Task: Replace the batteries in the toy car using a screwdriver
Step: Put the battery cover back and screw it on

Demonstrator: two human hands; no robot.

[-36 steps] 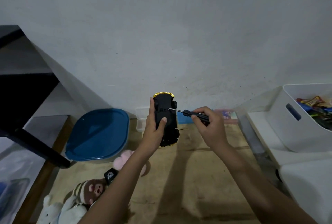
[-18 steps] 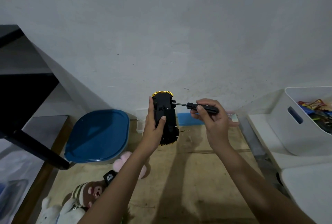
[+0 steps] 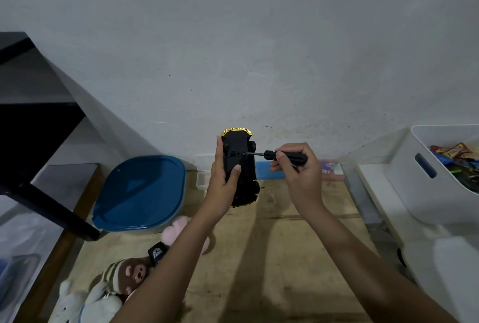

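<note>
Toy car (image 3: 241, 159) is held up off the wooden table (image 3: 274, 250), nose toward the wall, black underside turned to the person. A gold edge shows at the top.

Left hand (image 3: 223, 183) grips the car: fingers run up its left flank, thumb is pressed across the belly plate. Right hand (image 3: 302, 175) is curled round the black handle of the screwdriver (image 3: 274, 154). The shaft lies level, its tip at a small hole on the underside, just inside the right front wheel. Whether the tip is seated in a screw head is too small to tell.

Handling, my judgement: a light, hollow plastic shell, stiff enough to squeeze, with glossy bodywork likely slick. Best hold is as now, flanks between the axles with the thumb bracing the chassis. Not the wheels, which would roll under the fingers. The screw is tiny, so the driver wants straight, firm pressure or the tip could skip and chew the head.

Round about: blue-lidded tub (image 3: 145, 188) at left, plush toys (image 3: 121, 278) near the table edge, white bin (image 3: 438, 167) of packets at right.
</note>
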